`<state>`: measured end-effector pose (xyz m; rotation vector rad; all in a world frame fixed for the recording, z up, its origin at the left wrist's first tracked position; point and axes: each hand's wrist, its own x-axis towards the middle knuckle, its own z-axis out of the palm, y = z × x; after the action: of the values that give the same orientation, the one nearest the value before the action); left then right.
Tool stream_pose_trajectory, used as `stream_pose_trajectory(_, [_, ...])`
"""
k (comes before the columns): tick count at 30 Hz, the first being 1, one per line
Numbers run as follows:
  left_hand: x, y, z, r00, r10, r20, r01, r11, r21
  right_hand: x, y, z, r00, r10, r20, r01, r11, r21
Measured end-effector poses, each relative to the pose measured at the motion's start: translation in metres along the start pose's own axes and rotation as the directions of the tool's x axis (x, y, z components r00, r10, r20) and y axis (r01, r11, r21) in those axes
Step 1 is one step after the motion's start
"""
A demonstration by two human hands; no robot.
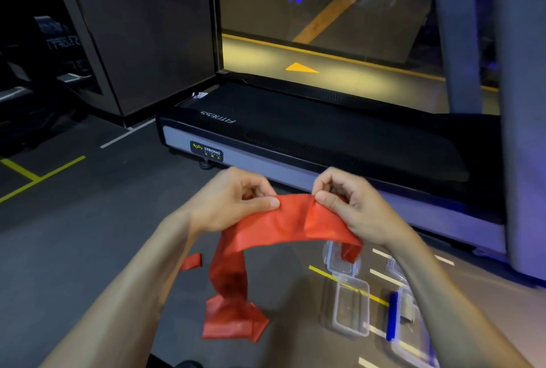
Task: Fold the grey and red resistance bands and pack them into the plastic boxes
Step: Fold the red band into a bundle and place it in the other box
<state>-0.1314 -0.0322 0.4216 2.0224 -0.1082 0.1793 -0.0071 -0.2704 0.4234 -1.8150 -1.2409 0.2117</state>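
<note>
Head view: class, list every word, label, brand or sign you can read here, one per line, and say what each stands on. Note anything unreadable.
"FITNESS", seen upside down, white letters on the black treadmill deck.
"BODY STRONG", yellow and white, on a dark badge on the treadmill's grey side rail; the smaller characters beneath it are too small to read.
Pale lettering on the dark machine at far left: too blurred to read.
Yellow arrow on the floor beyond the glass: a sign, no words.

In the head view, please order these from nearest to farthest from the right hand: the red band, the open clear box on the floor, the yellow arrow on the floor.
1. The red band: pinched in the right hand.
2. The open clear box: on the floor, below that hand.
3. The yellow arrow: far ahead, beyond the treadmill.
</note>
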Motion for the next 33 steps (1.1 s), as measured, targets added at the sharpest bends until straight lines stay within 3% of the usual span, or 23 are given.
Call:
stream_pose_trajectory(3, [-0.003, 0.013, -0.009, 0.996, 0.07, -0.061, -0.074, 0.995, -0.066, 0.003, -0.008, 0.001, 0.998, -0.053, -0.04, 0.056, 0.995, 0.078])
stream_pose_trajectory(5, [0.001, 0.012, -0.009, 0.993, 0.091, -0.074, -0.089, 0.996, 0.029, 0.006, -0.009, -0.004, 0.994, -0.074, -0.085, 0.082, 0.992, 0.097])
stream_pose_trajectory(7, [0.002, 0.001, -0.003, 0.993, 0.086, -0.081, -0.072, 0.983, 0.168, 0.007, -0.003, -0.001, 0.999, -0.031, -0.04, 0.032, 0.999, 0.034])
stream_pose_trajectory(10, [0.003, -0.011, -0.002, 0.995, 0.07, -0.075, -0.053, 0.979, 0.198, 0.005, 0.007, 0.002, 0.999, 0.041, 0.01, -0.041, 0.999, -0.009])
stream_pose_trajectory(14, [0.001, -0.014, -0.003, 0.998, 0.046, -0.046, -0.039, 0.987, 0.159, 0.005, 0.002, -0.006, 0.999, 0.048, 0.005, -0.048, 0.999, -0.005])
stream_pose_trajectory(19, [0.001, -0.012, 0.003, 0.998, 0.003, 0.056, 0.002, 0.997, -0.076, 0.0, 0.004, -0.007, 0.999, 0.053, 0.012, -0.054, 0.998, 0.028])
stream_pose_trajectory(22, [0.003, -0.017, 0.005, 0.994, -0.042, 0.097, 0.053, 0.993, -0.11, -0.002, 0.006, -0.005, 0.997, 0.065, 0.039, -0.069, 0.992, 0.105])
stream_pose_trajectory(27, [0.008, -0.028, 0.01, 0.986, -0.107, 0.127, 0.098, 0.992, 0.075, -0.004, 0.002, 0.009, 0.995, 0.053, 0.088, -0.069, 0.98, 0.185])
stream_pose_trajectory(33, [0.005, -0.012, 0.017, 0.988, 0.01, 0.156, -0.025, 0.995, 0.096, 0.002, -0.002, 0.043, 0.989, -0.004, 0.149, -0.029, 0.976, 0.214])
